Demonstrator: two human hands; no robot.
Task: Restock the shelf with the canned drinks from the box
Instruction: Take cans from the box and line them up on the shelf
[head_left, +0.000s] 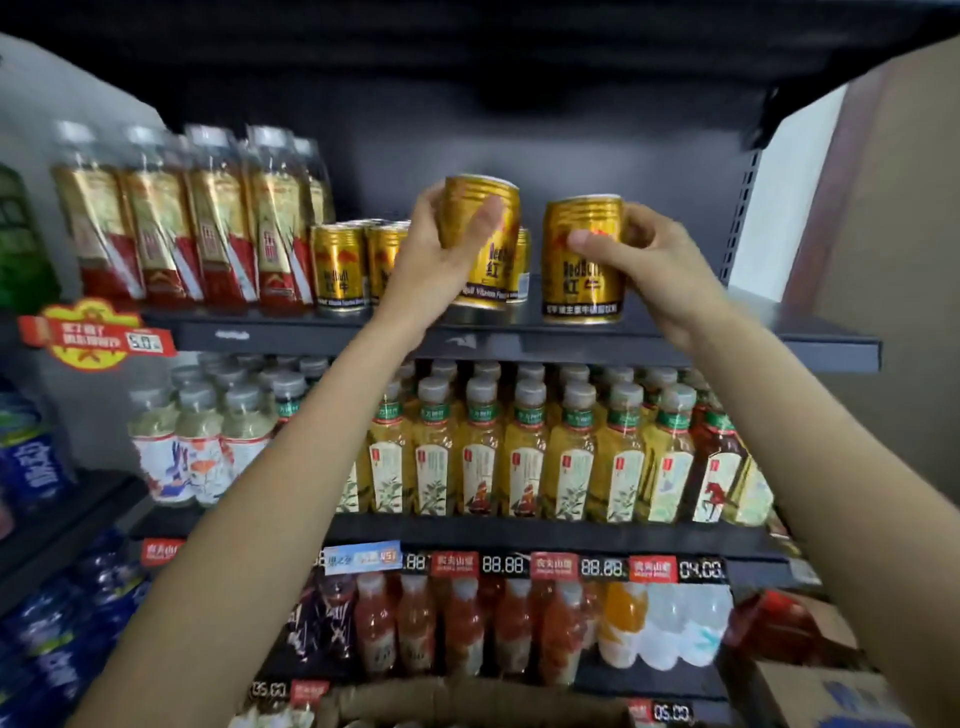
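Note:
My left hand grips a gold can, tilted and lifted a little above the top shelf. My right hand holds a second gold can that stands upright on the shelf's front edge. Several more gold cans stand in rows to the left, and one is partly hidden behind the lifted can. The cardboard box's rim shows at the bottom edge.
Tall gold-and-red bottles fill the top shelf's left part. Tea bottles crowd the shelf below, juice bottles the one under that. The top shelf's right end is bare. A cardboard carton sits at the lower right.

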